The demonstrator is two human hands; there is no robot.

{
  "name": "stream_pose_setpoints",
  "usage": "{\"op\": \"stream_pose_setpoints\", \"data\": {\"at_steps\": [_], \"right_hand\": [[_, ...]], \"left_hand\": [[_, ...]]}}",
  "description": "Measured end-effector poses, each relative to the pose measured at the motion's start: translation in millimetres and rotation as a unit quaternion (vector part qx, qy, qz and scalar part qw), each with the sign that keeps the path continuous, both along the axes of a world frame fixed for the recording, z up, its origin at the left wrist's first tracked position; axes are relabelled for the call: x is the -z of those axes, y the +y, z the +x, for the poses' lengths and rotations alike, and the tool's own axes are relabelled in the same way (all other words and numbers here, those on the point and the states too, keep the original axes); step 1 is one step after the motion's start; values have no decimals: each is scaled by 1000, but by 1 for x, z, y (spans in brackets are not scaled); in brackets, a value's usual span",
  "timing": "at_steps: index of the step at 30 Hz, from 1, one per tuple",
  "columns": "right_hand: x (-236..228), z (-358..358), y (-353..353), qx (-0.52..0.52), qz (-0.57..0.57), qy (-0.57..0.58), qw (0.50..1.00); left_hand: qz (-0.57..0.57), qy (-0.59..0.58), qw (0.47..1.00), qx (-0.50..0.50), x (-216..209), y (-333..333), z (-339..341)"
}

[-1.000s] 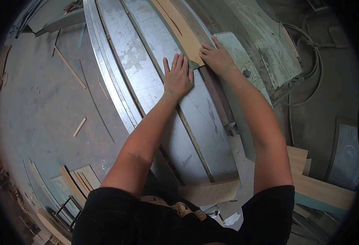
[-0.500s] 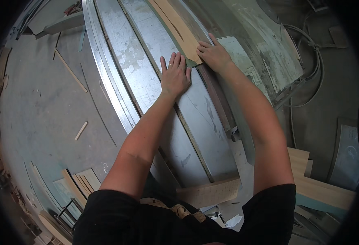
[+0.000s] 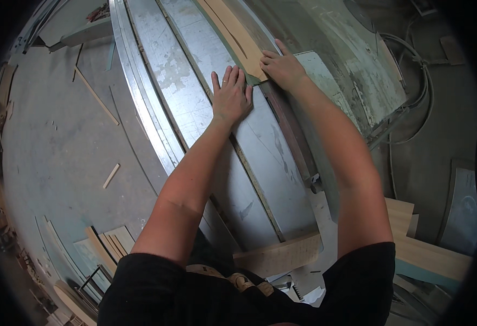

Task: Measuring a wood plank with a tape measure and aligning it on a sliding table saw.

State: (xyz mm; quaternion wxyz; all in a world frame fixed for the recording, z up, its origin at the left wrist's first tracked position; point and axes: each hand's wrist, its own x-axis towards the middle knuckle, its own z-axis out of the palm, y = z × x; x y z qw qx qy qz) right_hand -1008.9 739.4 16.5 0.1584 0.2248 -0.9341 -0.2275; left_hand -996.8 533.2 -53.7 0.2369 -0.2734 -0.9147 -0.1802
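Note:
A long light-wood board (image 3: 244, 38) with a dark slot along it and a green edge lies at the top of the grey metal saw table (image 3: 260, 136). My left hand (image 3: 231, 98) rests flat on the table, fingers spread, its fingertips beside the board's green edge near the near end. At that end's right side is my right hand (image 3: 283, 68). Some of its fingers lie on the board's corner, while one outer finger stretches away from the others. Neither hand is wrapped round the board, and the underside of my right hand is hidden.
A dark rail (image 3: 290, 130) runs along the table's right side. Beyond it stands a worn pale machine panel (image 3: 368, 81) with a looped cable (image 3: 425, 92). Wood offcuts (image 3: 111, 175) lie on the floor at left. Stacked boards (image 3: 434, 255) are at lower right.
The board's near end has slid slightly away from me along the table. Both hands have moved a little forward with it, and their finger positions look much the same.

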Motion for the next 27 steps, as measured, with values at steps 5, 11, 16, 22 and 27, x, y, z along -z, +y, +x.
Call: {"op": "stream_pose_setpoints", "data": {"at_steps": [5,11,16,22,27], "right_hand": [[0,3,2,1,7,1,1000],[-2,8,2,2,5,-2,1000],[0,9,4,1,10,2,1000],[1,12,8,1,3,5,1000],[-1,17,6,6,-6,5,1000]], "left_hand": [[0,-1,1000,5,0,2,3],[1,3,1000,6,1,2,7],[2,-8,1000,8,0,3,10],[-9,-6,1000,7,0,6,14],[-7,-1,1000,7,1,6,16]]}}
